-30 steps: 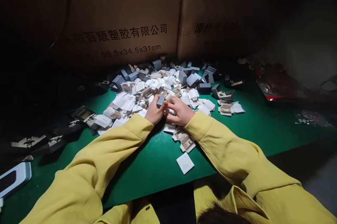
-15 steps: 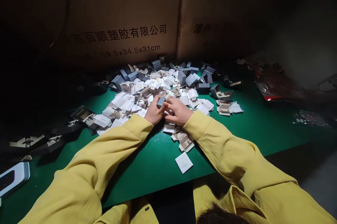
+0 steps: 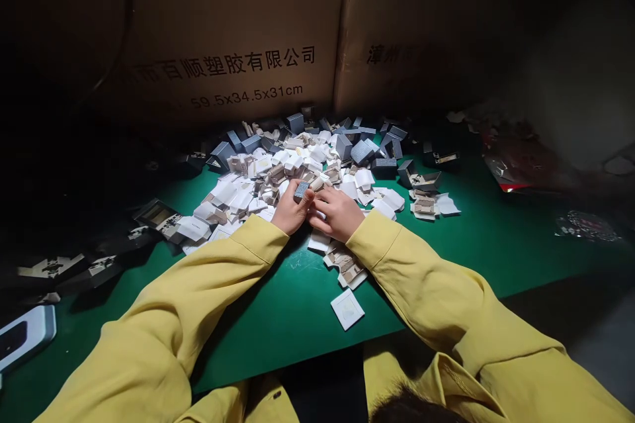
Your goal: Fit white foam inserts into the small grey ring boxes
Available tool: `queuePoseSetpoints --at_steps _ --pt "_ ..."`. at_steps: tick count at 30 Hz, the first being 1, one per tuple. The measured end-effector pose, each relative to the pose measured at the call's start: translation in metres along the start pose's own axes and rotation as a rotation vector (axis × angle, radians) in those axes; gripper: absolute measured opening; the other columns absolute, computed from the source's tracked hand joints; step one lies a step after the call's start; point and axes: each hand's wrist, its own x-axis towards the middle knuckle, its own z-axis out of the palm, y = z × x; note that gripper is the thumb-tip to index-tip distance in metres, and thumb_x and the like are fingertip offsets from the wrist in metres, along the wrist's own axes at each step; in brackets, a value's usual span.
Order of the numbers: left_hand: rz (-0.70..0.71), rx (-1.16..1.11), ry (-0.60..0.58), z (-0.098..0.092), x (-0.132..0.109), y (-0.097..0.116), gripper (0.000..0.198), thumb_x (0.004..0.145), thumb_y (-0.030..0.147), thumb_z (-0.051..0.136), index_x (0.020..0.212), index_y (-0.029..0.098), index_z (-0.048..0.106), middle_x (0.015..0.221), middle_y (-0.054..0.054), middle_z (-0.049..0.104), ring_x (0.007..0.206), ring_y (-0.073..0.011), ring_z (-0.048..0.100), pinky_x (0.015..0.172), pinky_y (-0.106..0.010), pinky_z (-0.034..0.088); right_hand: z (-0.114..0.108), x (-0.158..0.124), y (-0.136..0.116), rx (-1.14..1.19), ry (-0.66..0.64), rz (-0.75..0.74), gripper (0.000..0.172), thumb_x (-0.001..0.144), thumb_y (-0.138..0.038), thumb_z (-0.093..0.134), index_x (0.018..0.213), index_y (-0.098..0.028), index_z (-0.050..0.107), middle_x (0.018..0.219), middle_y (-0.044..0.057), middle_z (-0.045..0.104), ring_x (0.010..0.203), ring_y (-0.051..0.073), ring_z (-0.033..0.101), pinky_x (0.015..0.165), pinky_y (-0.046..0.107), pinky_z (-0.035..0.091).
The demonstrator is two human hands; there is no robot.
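Note:
My left hand [image 3: 292, 210] is closed around a small blue-grey box [image 3: 301, 191], its thumb toward the right. Close against it, my right hand [image 3: 340, 212] has its fingers bent in toward the box; what its fingertips grip is hidden. Both hands are at the near edge of a heap of white and beige folded paper inserts [image 3: 238, 196]. Just below my right hand lie torn beige card pieces [image 3: 344, 264]. A flat white square insert [image 3: 347, 309] rests nearer to me.
Blue-grey boxes [image 3: 362, 151] lie behind the heap, and several opened dark boxes [image 3: 159, 218] to the left. Large cardboard cartons [image 3: 238, 19] stand behind the green table [image 3: 268, 337]. A white device [image 3: 30, 337] is at far left, a red plastic packet [image 3: 516, 161] at right.
The small box has shifted slightly to the left and tilted in my left hand. My right fingers have moved a little; the heap looks the same.

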Motion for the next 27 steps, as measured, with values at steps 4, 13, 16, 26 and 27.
queuePoseSetpoints --at_steps 4,13,16,26,27 --pt "-0.001 0.005 -0.01 0.0 -0.001 0.002 0.058 0.072 0.073 0.035 0.089 0.019 0.047 0.078 -0.002 0.054 0.07 -0.0148 0.051 0.066 -0.027 0.041 -0.002 0.0 -0.003 0.049 0.019 0.079 0.013 0.08 -0.028 0.052 0.075 -0.018 0.06 0.082 0.006 0.06 0.08 0.018 0.051 0.071 0.03 0.042" --pt "0.005 0.006 -0.028 0.0 -0.002 0.003 0.056 0.073 0.072 0.036 0.089 0.019 0.045 0.079 -0.002 0.053 0.069 -0.0141 0.052 0.066 -0.027 0.041 -0.004 0.001 -0.007 0.071 0.004 0.143 0.012 0.078 -0.026 0.054 0.086 -0.018 0.059 0.081 0.007 0.059 0.08 0.021 0.05 0.069 0.032 0.043" --pt "-0.002 -0.012 -0.024 0.001 -0.001 0.001 0.057 0.073 0.072 0.035 0.089 0.019 0.045 0.076 -0.001 0.052 0.067 -0.0139 0.051 0.065 -0.028 0.041 -0.005 0.001 -0.005 0.08 -0.027 0.129 0.012 0.08 -0.026 0.053 0.086 -0.018 0.059 0.086 0.008 0.061 0.082 0.021 0.051 0.072 0.034 0.044" --pt "-0.016 -0.033 0.041 0.002 0.003 -0.005 0.061 0.071 0.075 0.033 0.087 0.018 0.047 0.079 -0.003 0.053 0.075 -0.016 0.052 0.073 -0.03 0.041 -0.01 0.003 -0.003 0.038 0.0 -0.092 0.018 0.088 -0.025 0.044 0.084 -0.018 0.059 0.103 0.011 0.06 0.094 0.02 0.051 0.078 0.034 0.045" --pt "-0.02 -0.039 0.047 0.002 0.003 -0.005 0.062 0.07 0.075 0.033 0.087 0.018 0.047 0.079 -0.003 0.053 0.074 -0.016 0.052 0.073 -0.03 0.041 -0.01 0.003 -0.002 0.029 -0.007 -0.12 0.018 0.088 -0.025 0.043 0.084 -0.018 0.059 0.101 0.01 0.061 0.093 0.02 0.051 0.079 0.035 0.044"
